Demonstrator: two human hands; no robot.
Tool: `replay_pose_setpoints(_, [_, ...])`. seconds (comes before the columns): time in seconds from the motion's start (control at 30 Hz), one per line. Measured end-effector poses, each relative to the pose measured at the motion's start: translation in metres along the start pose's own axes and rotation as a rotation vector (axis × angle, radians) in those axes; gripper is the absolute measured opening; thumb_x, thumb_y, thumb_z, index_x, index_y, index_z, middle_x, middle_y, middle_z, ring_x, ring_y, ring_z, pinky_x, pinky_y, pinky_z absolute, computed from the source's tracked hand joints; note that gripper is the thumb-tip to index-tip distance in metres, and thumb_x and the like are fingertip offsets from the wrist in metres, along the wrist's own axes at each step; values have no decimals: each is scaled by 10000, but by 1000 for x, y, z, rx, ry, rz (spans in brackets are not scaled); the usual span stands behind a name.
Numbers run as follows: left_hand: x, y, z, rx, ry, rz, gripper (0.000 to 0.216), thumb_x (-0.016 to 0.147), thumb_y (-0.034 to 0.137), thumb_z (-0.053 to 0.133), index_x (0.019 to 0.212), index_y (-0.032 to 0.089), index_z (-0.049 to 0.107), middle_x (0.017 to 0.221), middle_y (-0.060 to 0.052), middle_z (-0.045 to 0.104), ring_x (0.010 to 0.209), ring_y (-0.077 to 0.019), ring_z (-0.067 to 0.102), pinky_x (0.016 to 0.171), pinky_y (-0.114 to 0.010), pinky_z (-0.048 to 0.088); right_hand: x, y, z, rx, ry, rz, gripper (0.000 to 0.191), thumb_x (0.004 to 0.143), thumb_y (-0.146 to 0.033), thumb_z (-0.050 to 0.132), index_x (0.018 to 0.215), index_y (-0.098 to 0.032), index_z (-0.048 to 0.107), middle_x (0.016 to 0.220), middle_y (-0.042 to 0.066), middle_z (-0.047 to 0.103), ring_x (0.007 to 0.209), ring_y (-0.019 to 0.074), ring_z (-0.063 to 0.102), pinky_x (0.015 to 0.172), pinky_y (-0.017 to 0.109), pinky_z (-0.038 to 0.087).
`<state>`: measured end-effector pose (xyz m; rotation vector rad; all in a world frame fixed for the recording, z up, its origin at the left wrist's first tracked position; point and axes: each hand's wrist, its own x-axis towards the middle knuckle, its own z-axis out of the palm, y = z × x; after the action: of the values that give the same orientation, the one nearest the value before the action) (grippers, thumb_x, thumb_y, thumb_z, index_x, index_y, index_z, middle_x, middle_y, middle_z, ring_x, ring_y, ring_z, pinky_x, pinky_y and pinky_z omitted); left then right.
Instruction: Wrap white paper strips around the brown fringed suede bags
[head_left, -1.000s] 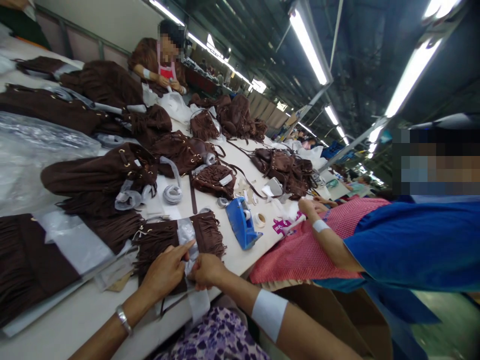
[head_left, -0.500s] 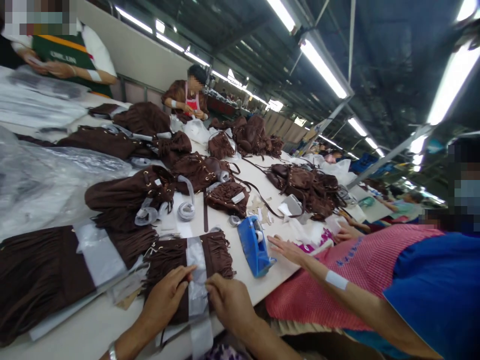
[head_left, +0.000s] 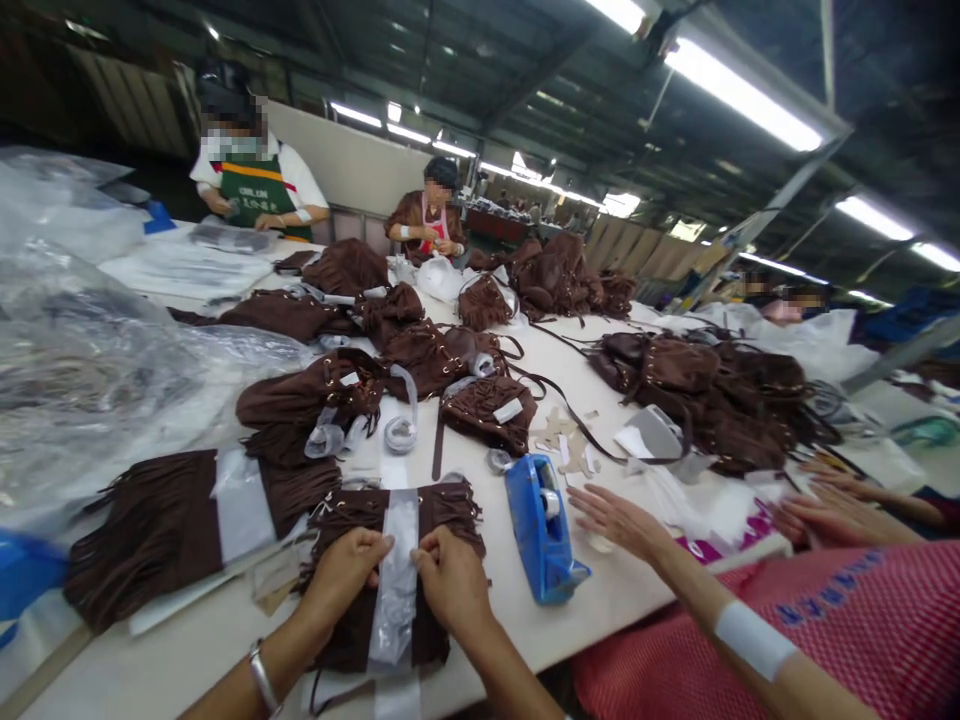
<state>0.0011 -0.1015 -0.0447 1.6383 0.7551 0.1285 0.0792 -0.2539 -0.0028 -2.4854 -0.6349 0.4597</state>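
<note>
A dark brown fringed bag [head_left: 435,515] lies flat on the table just before me, with a translucent plastic strip [head_left: 397,590] running down its middle. On the strip's left edge, near the top, my left hand [head_left: 346,572] is closed in a pinch. Across from it my right hand [head_left: 454,580] pinches at the right edge, thumb and forefinger together. Both hands rest against the bag. To the right stands a blue tape dispenser [head_left: 541,540], apart from my hands. Another fringed bag [head_left: 157,525], with a similar strip around it, lies on the left.
More brown bags [head_left: 307,390] spread over the table [head_left: 480,670], several with rolled plastic strips [head_left: 400,434]. Clear plastic sheeting [head_left: 90,350] is heaped at left. A co-worker's hand [head_left: 622,520] reaches in beside the dispenser. Two people work at the far side.
The view has swung left, so things appear shifted right. My hands now pinch higher and more evenly on the strip's two edges. The co-worker's hand stays beside the dispenser.
</note>
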Motion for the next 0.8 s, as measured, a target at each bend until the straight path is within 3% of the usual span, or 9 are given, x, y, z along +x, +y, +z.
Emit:
replay_pose_setpoints(0.1, [4, 8, 5, 6, -21, -35, 496, 588, 675, 654, 564, 187, 571, 464, 21, 532, 462, -154, 490, 523, -282, 358, 4, 4, -1, 10, -48, 0, 101, 857, -329, 616, 859, -238, 658, 815, -8, 732, 779, 169, 666, 639, 250, 343])
replay_pose_setpoints(0.27, [5, 13, 9, 11, -10, -67, 481, 538, 644, 682, 477, 198, 514, 434, 26, 498, 441, -122, 412, 512, -261, 299, 7, 9, 0, 27, -51, -28, 66, 822, -303, 643, 840, -240, 646, 822, -10, 730, 783, 176, 663, 642, 251, 336])
replay_pose_setpoints(0.53, [6, 13, 15, 2, -27, -91, 457, 591, 635, 640, 525, 204, 503, 422, 38, 480, 432, -110, 393, 507, -253, 287, 10, 15, -2, 91, -92, -57, 88, 834, -280, 631, 902, -228, 611, 737, -14, 692, 771, 189, 661, 651, 254, 360])
replay_pose_setpoints(0.8, [4, -2, 14, 58, -3, -124, 391, 655, 582, 643, 663, 209, 525, 432, 73, 481, 377, -111, 410, 448, -238, 245, 3, 26, -2, 176, -113, -141, 184, 909, -299, 485, 1045, -212, 573, 714, -7, 671, 728, 196, 670, 653, 262, 393])
